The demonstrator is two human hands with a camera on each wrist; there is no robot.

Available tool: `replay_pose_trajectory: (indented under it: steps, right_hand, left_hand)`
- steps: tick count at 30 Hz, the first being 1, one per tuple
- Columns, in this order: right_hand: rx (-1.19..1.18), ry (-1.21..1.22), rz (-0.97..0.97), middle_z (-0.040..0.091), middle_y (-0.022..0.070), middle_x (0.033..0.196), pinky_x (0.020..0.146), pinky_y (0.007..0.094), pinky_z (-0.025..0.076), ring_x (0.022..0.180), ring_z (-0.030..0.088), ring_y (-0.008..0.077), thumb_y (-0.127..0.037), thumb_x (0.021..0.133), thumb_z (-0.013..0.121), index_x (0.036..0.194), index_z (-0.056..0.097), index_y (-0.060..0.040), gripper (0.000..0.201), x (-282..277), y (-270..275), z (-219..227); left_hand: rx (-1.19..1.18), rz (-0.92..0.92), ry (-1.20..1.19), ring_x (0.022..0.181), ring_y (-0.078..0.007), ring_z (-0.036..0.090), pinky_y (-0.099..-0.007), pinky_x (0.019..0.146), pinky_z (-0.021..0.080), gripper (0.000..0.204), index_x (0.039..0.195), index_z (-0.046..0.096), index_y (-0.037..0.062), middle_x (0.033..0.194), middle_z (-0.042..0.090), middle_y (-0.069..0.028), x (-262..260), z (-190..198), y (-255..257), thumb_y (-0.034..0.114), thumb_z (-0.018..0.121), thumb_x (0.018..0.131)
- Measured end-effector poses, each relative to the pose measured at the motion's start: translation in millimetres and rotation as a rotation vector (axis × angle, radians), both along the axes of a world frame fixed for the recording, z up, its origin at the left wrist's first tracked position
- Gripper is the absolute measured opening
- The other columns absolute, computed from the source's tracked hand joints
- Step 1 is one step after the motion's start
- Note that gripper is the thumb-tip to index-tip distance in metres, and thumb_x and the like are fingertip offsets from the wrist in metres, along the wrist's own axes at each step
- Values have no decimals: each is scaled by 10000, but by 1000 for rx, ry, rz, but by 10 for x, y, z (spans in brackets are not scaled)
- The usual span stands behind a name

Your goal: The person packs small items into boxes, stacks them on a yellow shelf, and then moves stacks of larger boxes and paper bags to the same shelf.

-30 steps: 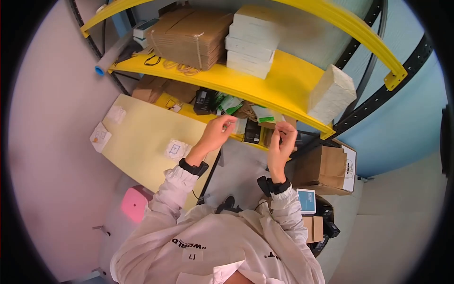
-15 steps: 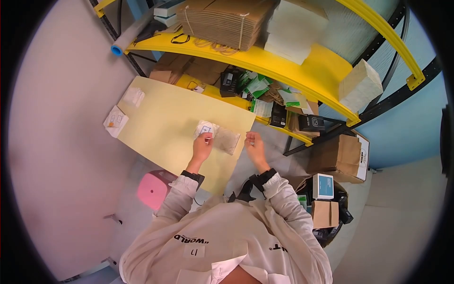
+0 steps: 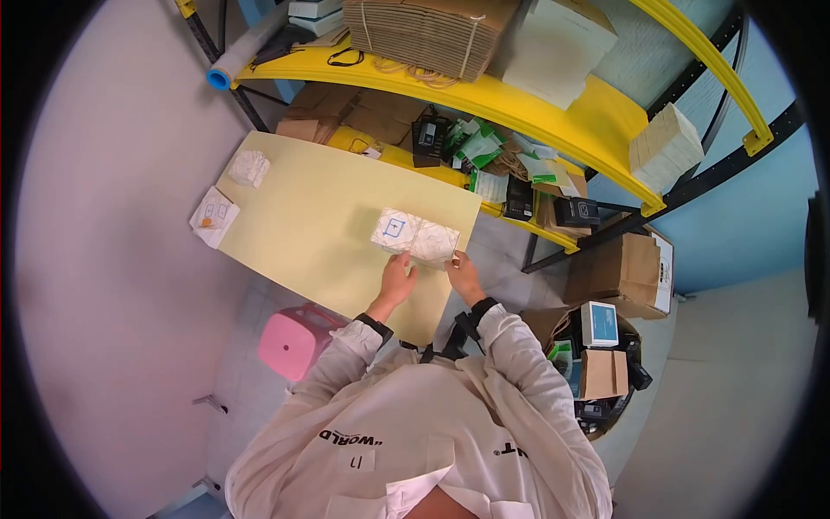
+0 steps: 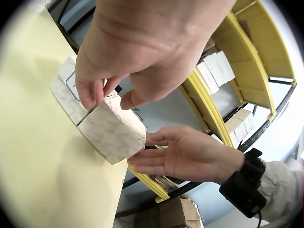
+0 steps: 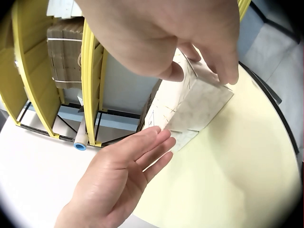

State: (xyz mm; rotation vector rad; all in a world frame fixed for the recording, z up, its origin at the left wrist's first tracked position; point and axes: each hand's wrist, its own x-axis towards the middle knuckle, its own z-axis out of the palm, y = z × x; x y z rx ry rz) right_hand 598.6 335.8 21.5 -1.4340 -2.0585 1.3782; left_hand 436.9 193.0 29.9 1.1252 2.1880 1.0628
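Two pale, marbled boxes stand end to end on the cream table [image 3: 294, 216]. The left one, the marked box [image 3: 395, 227], bears a blue drawn outline; the plain box [image 3: 437, 240] adjoins its right side. My left hand [image 3: 396, 284] is at the near side, by the seam between them, fingers loosely bent; in the left wrist view its fingertips hover over or touch the box tops, which I cannot tell. My right hand [image 3: 465, 278] touches the plain box's right end, and in the left wrist view the fingers [image 4: 149, 161] lie nearly straight along that end.
A wrapped piece [image 3: 249, 168] and a white packet with drawings [image 3: 213, 216] lie at the table's left end. Behind runs a yellow shelf [image 3: 519, 112] with cartons and small packages. A pink stool [image 3: 290, 346] stands at left, an open carton [image 3: 618, 275] at right.
The plain box, absent from the table a second ago, now sits against the marked one. Both hands have come down from the shelf to the boxes' near side and right end.
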Motion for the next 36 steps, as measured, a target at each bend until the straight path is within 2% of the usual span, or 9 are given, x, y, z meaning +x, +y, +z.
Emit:
replay_pose_trajectory:
  steps: [8,11,13,19,22,25,32,34,36]
  right_hand:
    - [-24,58,-54,788,203,1087,806,403,601,926,774,285,-233,1012,723,1450,605,34,526,-42,16,-258]
    - [-97,91,-114,800,233,1064,830,442,610,917,796,360,-228,976,738,1425,639,26,525,-65,73,-414]
    - [-135,97,-98,743,140,1045,726,345,638,862,745,212,-209,1026,730,1444,617,31,495,-60,102,-478]
    - [-332,182,-142,733,133,1049,703,350,632,841,722,197,-236,997,776,1517,536,57,643,-26,79,42]
    - [-331,245,-124,756,128,944,653,363,592,792,720,195,-279,958,798,1521,539,41,697,16,87,138]
    - [-223,233,-46,746,118,930,636,363,578,760,692,185,-275,951,802,1533,521,41,719,41,141,172]
    - [-287,376,-77,733,97,920,613,343,556,760,675,158,-263,964,794,1523,547,34,679,160,365,416]
    - [-345,471,-26,713,63,903,607,307,542,761,654,120,-238,992,780,1530,557,28,640,277,407,741]
    - [-336,496,-35,716,64,927,626,300,540,769,651,122,-221,999,782,1535,554,38,638,376,489,1070]
  left_hand:
    - [27,32,-42,1097,-386,688,-474,954,572,527,1426,633,-29,1219,680,-238,24,-86,17,167,732,946]
    - [23,23,-20,1088,-376,703,-468,945,580,530,1429,632,-30,1230,680,-240,34,-3,2,173,728,950]
    - [10,14,-7,1082,-371,714,-465,940,585,524,1423,635,-32,1241,679,-243,43,105,4,176,726,951]
    - [-18,24,-43,1067,-363,756,-453,936,602,503,1390,655,-56,1285,699,-248,5,-107,67,188,724,956]
    - [-23,28,-37,1050,-358,772,-444,933,609,493,1375,660,-67,1260,724,-252,6,-27,87,200,725,965]
    - [-43,31,-96,1047,-319,785,-417,930,619,498,1361,676,-77,1284,744,-261,-16,56,76,230,752,975]
    - [0,4,-282,1040,-291,787,-394,891,625,521,1415,608,-46,1173,762,-201,-38,159,218,315,726,1059]
    - [38,24,-362,1027,-297,789,-395,884,627,541,1451,579,-44,1157,764,-208,15,302,373,323,707,1074]
    - [69,11,-679,996,-252,788,-348,845,627,569,1533,493,-21,1148,746,-179,158,841,471,309,675,1106]
